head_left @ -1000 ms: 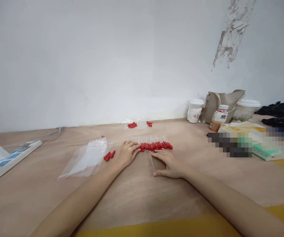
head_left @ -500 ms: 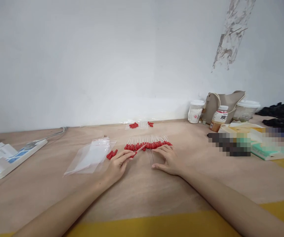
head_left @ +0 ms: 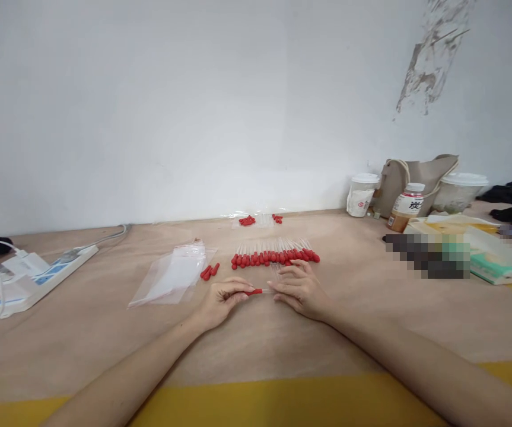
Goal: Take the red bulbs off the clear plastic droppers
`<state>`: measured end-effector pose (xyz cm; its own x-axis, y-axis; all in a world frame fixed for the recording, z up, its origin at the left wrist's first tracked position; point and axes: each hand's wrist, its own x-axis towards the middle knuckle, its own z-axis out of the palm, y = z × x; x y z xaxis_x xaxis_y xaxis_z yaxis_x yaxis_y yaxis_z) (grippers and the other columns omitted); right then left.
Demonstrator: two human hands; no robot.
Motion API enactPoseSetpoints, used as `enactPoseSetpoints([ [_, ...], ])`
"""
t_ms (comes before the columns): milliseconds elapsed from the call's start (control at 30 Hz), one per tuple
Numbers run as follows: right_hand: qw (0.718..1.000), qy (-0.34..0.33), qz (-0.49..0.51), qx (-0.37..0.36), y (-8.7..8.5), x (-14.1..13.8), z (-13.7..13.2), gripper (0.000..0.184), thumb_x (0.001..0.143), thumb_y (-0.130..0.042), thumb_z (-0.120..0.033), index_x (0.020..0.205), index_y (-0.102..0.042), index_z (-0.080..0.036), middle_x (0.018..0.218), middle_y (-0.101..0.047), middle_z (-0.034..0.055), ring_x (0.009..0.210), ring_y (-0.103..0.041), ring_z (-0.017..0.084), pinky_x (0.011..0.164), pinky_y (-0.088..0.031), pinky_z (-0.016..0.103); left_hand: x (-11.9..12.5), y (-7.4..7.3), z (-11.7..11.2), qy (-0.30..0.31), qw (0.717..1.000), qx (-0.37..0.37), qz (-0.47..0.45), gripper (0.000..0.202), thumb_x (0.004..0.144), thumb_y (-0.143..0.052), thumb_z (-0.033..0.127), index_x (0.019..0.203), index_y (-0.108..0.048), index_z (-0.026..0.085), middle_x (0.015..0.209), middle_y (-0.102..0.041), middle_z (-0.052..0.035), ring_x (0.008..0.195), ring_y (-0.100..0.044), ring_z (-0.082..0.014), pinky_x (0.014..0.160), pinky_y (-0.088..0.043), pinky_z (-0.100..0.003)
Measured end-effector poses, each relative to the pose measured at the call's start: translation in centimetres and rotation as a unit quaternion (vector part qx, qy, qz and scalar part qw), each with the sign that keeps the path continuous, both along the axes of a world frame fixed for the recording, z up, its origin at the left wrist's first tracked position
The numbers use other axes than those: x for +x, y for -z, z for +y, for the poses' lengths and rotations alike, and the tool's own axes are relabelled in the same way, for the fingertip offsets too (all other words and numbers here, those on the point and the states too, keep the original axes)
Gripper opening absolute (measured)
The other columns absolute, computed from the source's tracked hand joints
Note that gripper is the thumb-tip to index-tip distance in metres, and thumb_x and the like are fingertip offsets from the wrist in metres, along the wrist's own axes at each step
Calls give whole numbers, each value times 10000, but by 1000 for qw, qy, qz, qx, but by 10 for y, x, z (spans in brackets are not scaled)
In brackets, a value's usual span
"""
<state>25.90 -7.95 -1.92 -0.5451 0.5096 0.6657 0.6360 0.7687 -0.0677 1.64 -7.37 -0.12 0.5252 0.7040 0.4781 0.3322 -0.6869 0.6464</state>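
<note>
My left hand (head_left: pixel 224 302) is closed with thumb and fingertips around the red rubber bulb of a dropper (head_left: pixel 256 291). The dropper lies level, its thin clear tube pointing right into the fingertips of my right hand (head_left: pixel 302 290). Those fingers close on the tube's end, and their grip is partly hidden. Just behind the right fingers, a few loose clear tubes (head_left: pixel 276 270) rest on the table. Beyond both hands is a row of red-bulbed droppers (head_left: pixel 264 257), tips facing the wall. A few loose red bulbs (head_left: pixel 206 273) lie left of the row.
Clear plastic bags (head_left: pixel 171 276) lie on the brown-covered table (head_left: pixel 184 367), left of the bulbs. Another bag with red bulbs (head_left: pixel 247 220) is by the wall. A power strip (head_left: pixel 55 279) sits far left. A cup (head_left: pixel 362 196), bottle (head_left: pixel 407 207) and handbag (head_left: pixel 387 184) stand right.
The dropper in my left hand has come down and turned level, its tube now meeting my right fingertips. My right fingers have closed together. The whole view has shifted slightly.
</note>
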Motion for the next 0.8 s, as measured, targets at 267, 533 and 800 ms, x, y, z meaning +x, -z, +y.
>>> enactPoseSetpoints([
  [267, 1000, 19, -5, 19, -4, -6, -5, 253, 871, -410, -307, 945, -647, -257, 678, -622, 16, 767, -488, 160, 870, -289, 382, 16, 1, -6, -40, 991, 87, 96, 252, 824, -509, 324, 1033, -600, 218, 1002, -614, -55, 933, -557, -176, 844, -450, -338],
  [533, 999, 25, -12, 23, -3, -7, -6, 248, 859, -420, -290, 787, -653, -244, 598, -579, -3, 712, -450, 144, 857, -261, 381, 26, 7, 2, -73, 966, 184, 165, 242, 856, -457, 335, 740, -617, 195, 701, -615, -18, 715, -542, -160, 747, -407, -329],
  [800, 995, 92, 23, 2, -5, 21, 1, 290, 859, -415, -288, 701, -650, -223, 606, -610, 6, 703, -480, 147, 830, -260, 368, -4, 5, 4, -135, 964, 182, 136, 221, 858, -448, 297, 728, -590, 189, 712, -601, -20, 704, -549, -156, 690, -422, -297],
])
